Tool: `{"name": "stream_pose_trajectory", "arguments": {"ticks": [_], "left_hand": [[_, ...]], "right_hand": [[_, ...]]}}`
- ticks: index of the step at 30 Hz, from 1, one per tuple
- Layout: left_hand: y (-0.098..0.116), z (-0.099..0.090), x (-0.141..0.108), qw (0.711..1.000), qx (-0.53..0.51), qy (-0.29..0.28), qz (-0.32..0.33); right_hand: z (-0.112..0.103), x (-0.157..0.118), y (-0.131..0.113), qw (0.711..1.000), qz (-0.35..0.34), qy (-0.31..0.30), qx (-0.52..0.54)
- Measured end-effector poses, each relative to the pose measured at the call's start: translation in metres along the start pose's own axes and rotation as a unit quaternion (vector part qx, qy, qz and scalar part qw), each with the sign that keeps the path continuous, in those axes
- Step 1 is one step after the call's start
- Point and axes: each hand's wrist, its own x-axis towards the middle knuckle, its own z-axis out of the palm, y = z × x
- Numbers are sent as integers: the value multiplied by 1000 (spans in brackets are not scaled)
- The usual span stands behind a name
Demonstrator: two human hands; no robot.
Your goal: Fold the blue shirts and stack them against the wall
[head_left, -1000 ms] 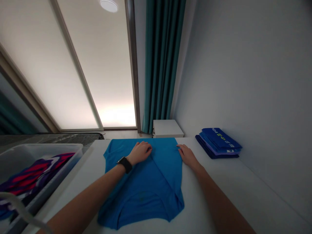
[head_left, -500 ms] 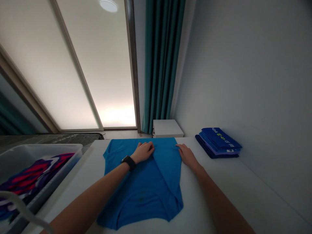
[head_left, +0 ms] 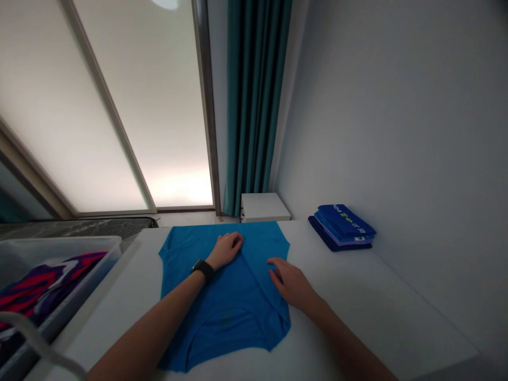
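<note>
A bright blue T-shirt point(head_left: 222, 283) lies on the white table with its neckline toward me and its right side folded inward. My left hand point(head_left: 227, 247), with a dark watch point(head_left: 203, 269) on the wrist, rests on the shirt's upper middle. Its fingers are curled down on the fabric at the edge of the folded layer. Over the shirt's right side is my right hand point(head_left: 289, 280), thumb and fingers apart and nothing held; whether its fingertips touch the cloth I cannot tell.
A stack of folded blue garments point(head_left: 343, 227) sits at the table's right, near the wall. To the left stands a translucent plastic bin point(head_left: 113, 259) holding red and purple clothing point(head_left: 51, 283). Beyond the table's far edge is a white cabinet point(head_left: 265, 206).
My right hand has come off the shirt's upper right edge and moved toward me and inward, its fingers spreading. My left hand stays on the fabric. The view has shifted slightly right.
</note>
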Motion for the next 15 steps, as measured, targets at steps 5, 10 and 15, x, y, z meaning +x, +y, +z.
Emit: {"name": "stream_pose_trajectory", "arguments": {"ticks": [5, 10, 15], "left_hand": [[-2, -2, 1, 999, -45, -4, -10], [-2, -5, 2, 997, -77, -16, -15], [2, -10, 5, 998, -57, -13, 2]], "right_hand": [[4, -46, -27, 999, 24, -4, -34], [15, -78, -17, 995, 23, 44, -83], [23, -87, -9, 991, -14, 89, -96]]}}
